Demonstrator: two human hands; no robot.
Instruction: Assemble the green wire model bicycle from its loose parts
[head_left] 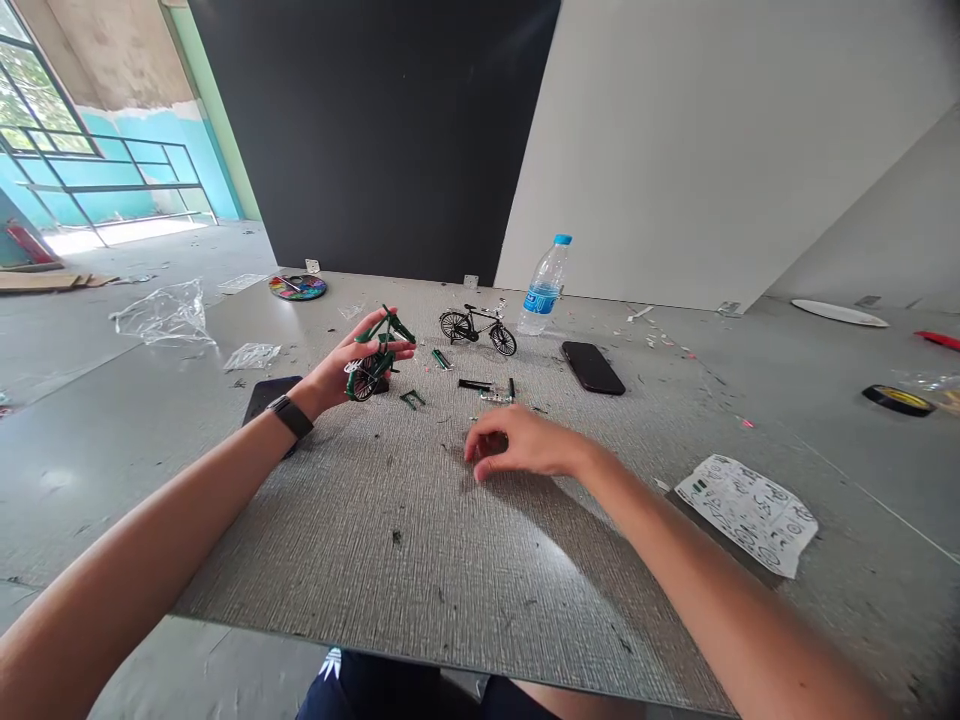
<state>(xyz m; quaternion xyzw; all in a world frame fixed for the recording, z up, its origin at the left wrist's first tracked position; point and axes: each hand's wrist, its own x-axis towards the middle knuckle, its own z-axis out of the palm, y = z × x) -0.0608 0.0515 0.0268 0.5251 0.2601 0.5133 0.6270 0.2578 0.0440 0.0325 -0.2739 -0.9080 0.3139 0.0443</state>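
Note:
On the left, my left hand (346, 362) is closed round a green toy bicycle (367, 378), tilted in its fingers. The wheel hangs near the table and part of the frame is hidden by the fingers. At the middle of the table my right hand (517, 442) hovers low with fingers curled, the thumb a little apart; nothing shows between them. Just beyond it lie small black and silver parts (495, 395). A green part (441, 359) and a small green frame piece (412, 399) rest between the hands. A black toy bicycle (478, 328) stands upright behind them.
A water bottle (543, 288) and a black phone (592, 367) stand and lie at the back right. Printed paper (748, 512) is at the right. Another dark device (268, 397) lies under my left wrist. Dark and white panels (390, 140) rise behind the table, near a colourful disc (298, 288).

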